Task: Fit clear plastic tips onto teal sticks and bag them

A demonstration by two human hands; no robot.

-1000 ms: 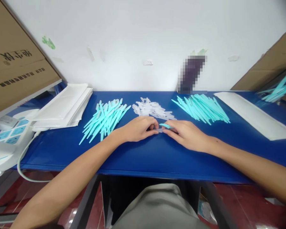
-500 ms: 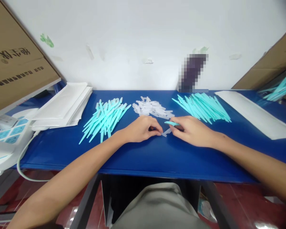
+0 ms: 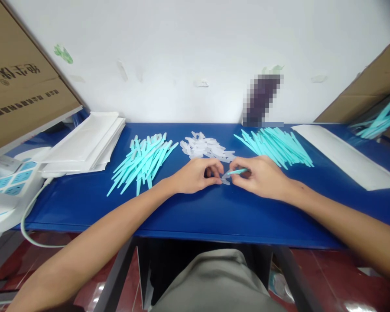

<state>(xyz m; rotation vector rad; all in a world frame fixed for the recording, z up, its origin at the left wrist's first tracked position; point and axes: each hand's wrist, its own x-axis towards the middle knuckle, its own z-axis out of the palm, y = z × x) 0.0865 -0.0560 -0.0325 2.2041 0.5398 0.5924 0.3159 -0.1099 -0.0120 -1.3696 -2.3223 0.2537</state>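
My left hand (image 3: 198, 174) and my right hand (image 3: 260, 175) meet over the blue table (image 3: 214, 208), fingertips almost touching. A small clear plastic cap (image 3: 225, 181) is pinched in the left fingers. A teal plastic stick (image 3: 238, 171) is pinched in the right fingers, its tip pointing at the cap. Just behind the hands lies a heap of clear caps (image 3: 205, 147). A pile of teal sticks with clear tips (image 3: 143, 161) lies to the left. Another pile of bare teal sticks (image 3: 276, 146) lies to the right.
White flat bags are stacked at the back left (image 3: 84, 145), and one white sheet (image 3: 341, 156) lies at the right. A white device with a cable (image 3: 6, 190) sits at the left edge. Cardboard boxes (image 3: 22, 82) flank both sides; the right box holds more teal sticks (image 3: 381, 121).
The right hand has turned the teal stick so that its tip meets the clear cap held in the left fingers. Both hands have stayed at the same spot.
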